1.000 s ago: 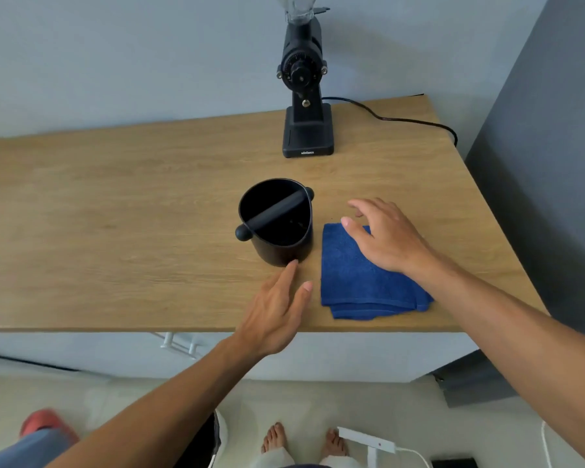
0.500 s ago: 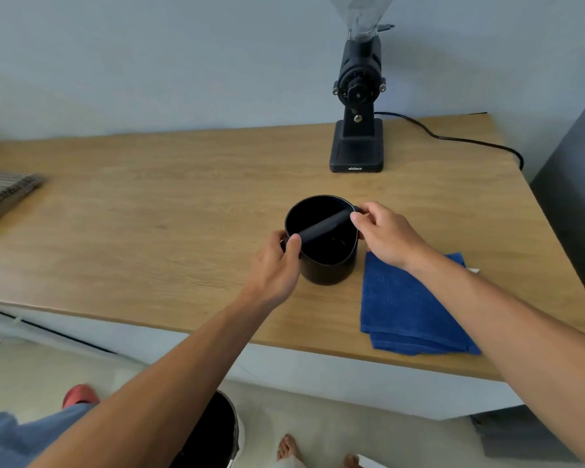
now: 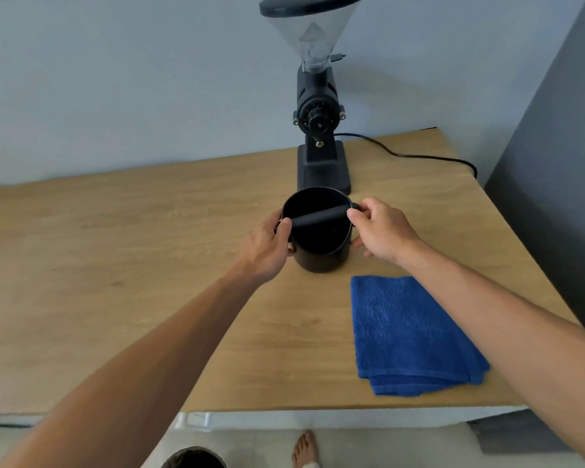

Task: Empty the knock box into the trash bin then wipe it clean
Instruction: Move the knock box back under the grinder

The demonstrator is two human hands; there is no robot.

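Observation:
The black round knock box is upright over the wooden table, with a black bar across its mouth. My left hand grips its left side, thumb on the bar's left end. My right hand grips the right side, fingers pinching the bar's right end. Whether the box rests on the table or is just off it I cannot tell. A folded blue cloth lies on the table, nearer me and to the right. The rim of a dark trash bin shows on the floor under the table edge.
A black coffee grinder with a clear hopper stands right behind the knock box, its cable running right along the table's back. A grey wall panel borders the table's right side. A bare foot is on the floor.
Both hands moved from hovering near the cloth and the table edge onto the knock box and closed on its two sides. The camera view shifted, so the box now sits closer to the grinder in frame.

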